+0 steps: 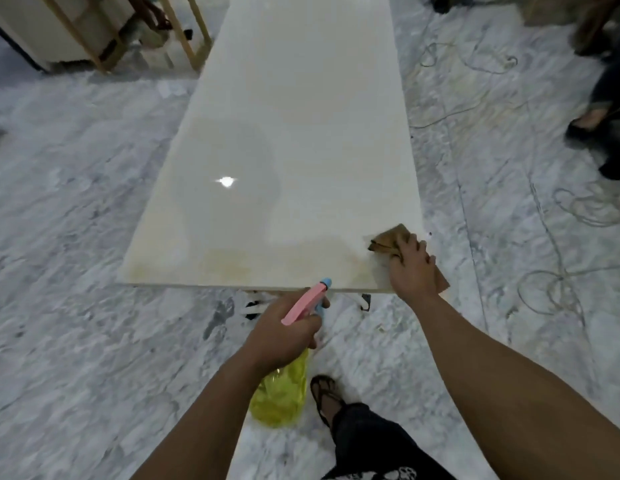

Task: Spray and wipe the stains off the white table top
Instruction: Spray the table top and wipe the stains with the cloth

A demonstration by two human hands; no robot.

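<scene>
Down at the near right corner of the white bench (284, 133), the right hand (414, 271) presses a brown cloth (391, 241) flat, beside faint yellowish stains (225, 263) — while the left hand (284, 332) grips a yellow spray bottle (280, 396) just off the near edge

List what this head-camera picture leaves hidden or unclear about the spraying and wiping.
- Spray bottle trigger and neck: covered by the left hand.
- Brown cloth: mostly under the right hand; its full size is unknown.
- White table top: far end cut off by the top edge.
- Yellowish stains: faint, edges blurred.
</scene>
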